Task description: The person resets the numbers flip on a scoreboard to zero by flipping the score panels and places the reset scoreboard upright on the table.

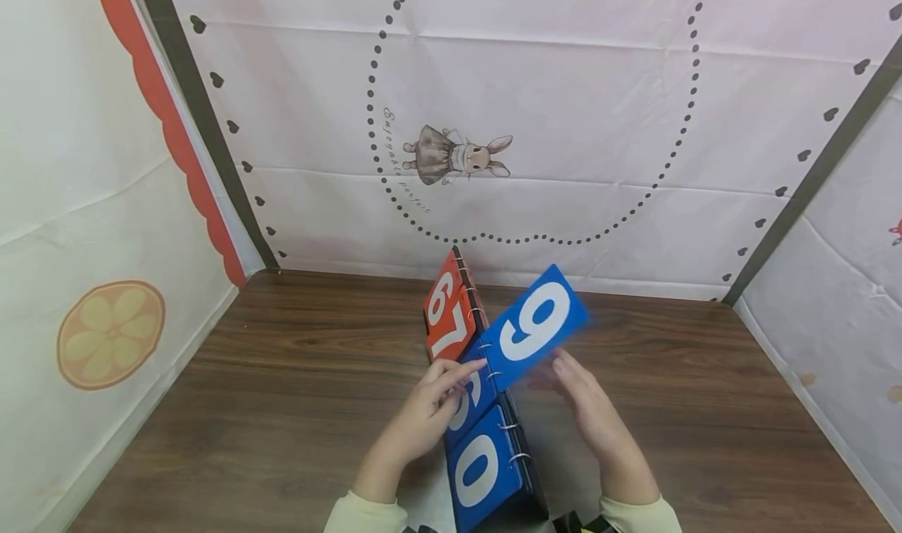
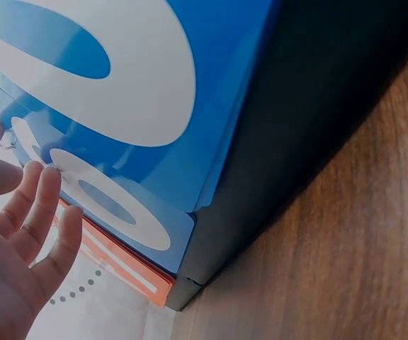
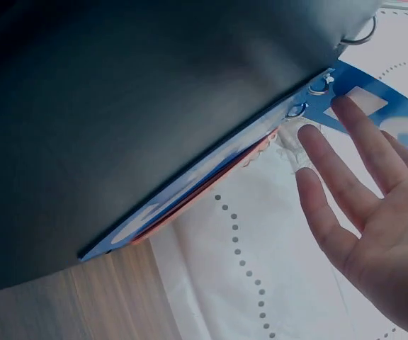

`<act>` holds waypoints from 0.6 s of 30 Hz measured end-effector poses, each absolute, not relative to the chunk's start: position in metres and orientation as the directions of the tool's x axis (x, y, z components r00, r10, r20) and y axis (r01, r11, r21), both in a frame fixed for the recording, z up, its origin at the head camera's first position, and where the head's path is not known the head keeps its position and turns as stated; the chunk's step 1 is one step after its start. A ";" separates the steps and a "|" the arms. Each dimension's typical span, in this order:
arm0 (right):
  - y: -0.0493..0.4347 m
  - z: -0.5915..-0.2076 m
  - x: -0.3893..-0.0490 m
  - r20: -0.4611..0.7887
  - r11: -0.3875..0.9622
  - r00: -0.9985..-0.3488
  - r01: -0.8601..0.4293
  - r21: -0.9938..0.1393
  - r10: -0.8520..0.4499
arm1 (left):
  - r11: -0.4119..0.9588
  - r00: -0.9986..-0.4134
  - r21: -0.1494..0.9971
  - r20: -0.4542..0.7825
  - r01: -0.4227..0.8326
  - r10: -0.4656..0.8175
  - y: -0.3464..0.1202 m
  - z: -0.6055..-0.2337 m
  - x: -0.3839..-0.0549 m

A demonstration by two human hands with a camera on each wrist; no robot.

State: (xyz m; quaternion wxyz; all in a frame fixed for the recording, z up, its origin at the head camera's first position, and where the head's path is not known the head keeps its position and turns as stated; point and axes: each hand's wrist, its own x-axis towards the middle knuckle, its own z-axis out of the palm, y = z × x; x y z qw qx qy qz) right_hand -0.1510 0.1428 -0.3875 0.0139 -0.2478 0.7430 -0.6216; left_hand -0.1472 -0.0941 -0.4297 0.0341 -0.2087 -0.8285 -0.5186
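A tabletop flip scoreboard (image 1: 521,439) with ring-bound number cards stands lengthwise between the hands. One blue card (image 1: 503,365) with a white 9 is lifted on its rings and tilts to the right. Beneath it lies another blue card (image 2: 147,219), partly covered by the left hand (image 1: 423,412), whose index fingertip is right at the rings. Its other fingers are loosely bent. Beside the raised card's lower edge is the right hand (image 1: 588,408), fingers spread and relaxed in the right wrist view. Nearest the person, a blue card (image 1: 479,470) shows 0.
Red number cards (image 1: 447,314) hang at the scoreboard's far end. The brown wood-grain table (image 1: 317,345) reaches a white printed cloth (image 1: 564,126) at the back, with more cloth at both sides.
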 end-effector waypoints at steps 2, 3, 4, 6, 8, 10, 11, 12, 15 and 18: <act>0.142 -0.387 -0.151 0.279 0.107 -0.870 -0.349 -0.931 -0.407 | 0.378 -0.912 0.846 0.268 0.377 0.310 -0.094 -0.429 -0.147; 0.141 -0.387 -0.151 0.280 0.104 -0.864 -0.352 -0.930 -0.418 | 0.381 -0.913 0.845 0.265 0.375 0.309 -0.094 -0.429 -0.147; 0.141 -0.387 -0.151 0.280 0.106 -0.860 -0.355 -0.929 -0.427 | 0.382 -0.914 0.846 0.263 0.373 0.310 -0.094 -0.429 -0.147; 0.140 -0.388 -0.151 0.290 0.104 -0.846 -0.372 -0.922 -0.448 | 0.387 -0.916 0.846 0.255 0.367 0.310 -0.094 -0.428 -0.147; 0.139 -0.387 -0.152 0.309 0.094 -0.826 -0.395 -0.914 -0.471 | 0.394 -0.917 0.844 0.248 0.363 0.313 -0.095 -0.429 -0.146; 0.138 -0.387 -0.152 0.328 0.084 -0.807 -0.418 -0.904 -0.491 | 0.402 -0.916 0.841 0.244 0.363 0.317 -0.095 -0.429 -0.147; 0.137 -0.387 -0.152 0.342 0.074 -0.793 -0.434 -0.898 -0.504 | 0.405 -0.916 0.839 0.244 0.364 0.319 -0.095 -0.429 -0.147; 0.137 -0.386 -0.152 0.350 0.063 -0.782 -0.443 -0.894 -0.516 | 0.406 -0.915 0.838 0.244 0.365 0.320 -0.095 -0.429 -0.147; 0.134 -0.385 -0.152 0.371 0.034 -0.750 -0.463 -0.886 -0.547 | 0.402 -0.911 0.834 0.256 0.377 0.323 -0.095 -0.429 -0.148; 0.132 -0.384 -0.151 0.370 0.023 -0.734 -0.464 -0.886 -0.570 | 0.395 -0.908 0.834 0.268 0.386 0.321 -0.094 -0.429 -0.148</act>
